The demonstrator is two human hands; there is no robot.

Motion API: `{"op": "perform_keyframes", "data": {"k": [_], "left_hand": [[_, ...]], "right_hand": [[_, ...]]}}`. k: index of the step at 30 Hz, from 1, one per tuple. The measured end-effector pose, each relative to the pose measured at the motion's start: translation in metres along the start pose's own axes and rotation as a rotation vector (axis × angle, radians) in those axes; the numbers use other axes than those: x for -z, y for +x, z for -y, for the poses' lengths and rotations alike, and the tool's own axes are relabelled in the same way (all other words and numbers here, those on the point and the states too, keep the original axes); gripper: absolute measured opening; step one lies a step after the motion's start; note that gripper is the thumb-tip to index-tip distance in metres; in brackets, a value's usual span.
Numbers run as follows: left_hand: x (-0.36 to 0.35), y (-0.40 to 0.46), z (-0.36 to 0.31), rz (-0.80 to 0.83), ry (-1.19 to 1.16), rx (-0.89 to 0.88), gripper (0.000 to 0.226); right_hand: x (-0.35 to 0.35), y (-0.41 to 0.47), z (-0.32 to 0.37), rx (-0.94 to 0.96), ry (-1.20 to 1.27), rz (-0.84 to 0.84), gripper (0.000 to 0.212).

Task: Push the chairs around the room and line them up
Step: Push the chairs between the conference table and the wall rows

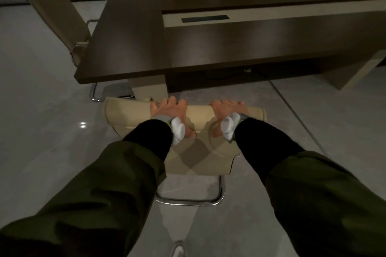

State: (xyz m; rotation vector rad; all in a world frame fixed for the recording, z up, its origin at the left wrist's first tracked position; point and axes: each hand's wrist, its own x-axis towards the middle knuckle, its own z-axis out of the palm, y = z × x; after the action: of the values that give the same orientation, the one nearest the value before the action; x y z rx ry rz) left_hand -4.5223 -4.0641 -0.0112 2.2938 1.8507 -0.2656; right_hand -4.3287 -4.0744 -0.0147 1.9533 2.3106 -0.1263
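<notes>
We hold the near chair (200, 115) by the top of its beige backrest, our left hand (170, 110) and right hand (226, 110) side by side, each grip curled over the rolled upper edge, thumbs on our side. The chair stands on the grey floor (41, 131), facing the long edge of the dark tabletop (129, 44), its chrome base loop below our sleeves. A second beige chair (56, 16) sits at the tabletop's left end.
</notes>
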Motion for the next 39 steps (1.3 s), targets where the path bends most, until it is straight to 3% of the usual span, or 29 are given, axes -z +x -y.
{"op": "perform_keyframes", "data": {"k": [4, 11, 16, 21, 27, 30, 39], "left_hand": [[0.007, 0.027, -0.017, 0.009, -0.008, 0.020, 0.100], [0.029, 0.090, -0.030, -0.018, -0.024, 0.034, 0.081], [0.048, 0.133, -0.042, -0.024, -0.014, 0.055, 0.089], [0.046, 0.163, -0.058, -0.052, 0.010, 0.081, 0.084], [0.044, 0.195, -0.082, -0.115, 0.052, 0.083, 0.083], [0.048, 0.211, -0.084, -0.097, 0.047, 0.081, 0.083], [0.073, 0.262, -0.092, -0.056, 0.035, 0.109, 0.079]], "right_hand": [[0.006, 0.026, -0.025, 0.028, -0.053, 0.030, 0.077], [0.020, 0.088, -0.066, 0.052, -0.036, 0.049, 0.083], [0.032, 0.128, -0.097, 0.105, -0.001, 0.060, 0.074], [0.033, 0.153, -0.119, 0.100, -0.003, 0.087, 0.079], [0.025, 0.180, -0.154, 0.099, 0.039, 0.087, 0.063], [0.023, 0.191, -0.163, 0.111, 0.019, 0.025, 0.070], [0.039, 0.246, -0.182, 0.061, -0.076, 0.081, 0.100]]}}
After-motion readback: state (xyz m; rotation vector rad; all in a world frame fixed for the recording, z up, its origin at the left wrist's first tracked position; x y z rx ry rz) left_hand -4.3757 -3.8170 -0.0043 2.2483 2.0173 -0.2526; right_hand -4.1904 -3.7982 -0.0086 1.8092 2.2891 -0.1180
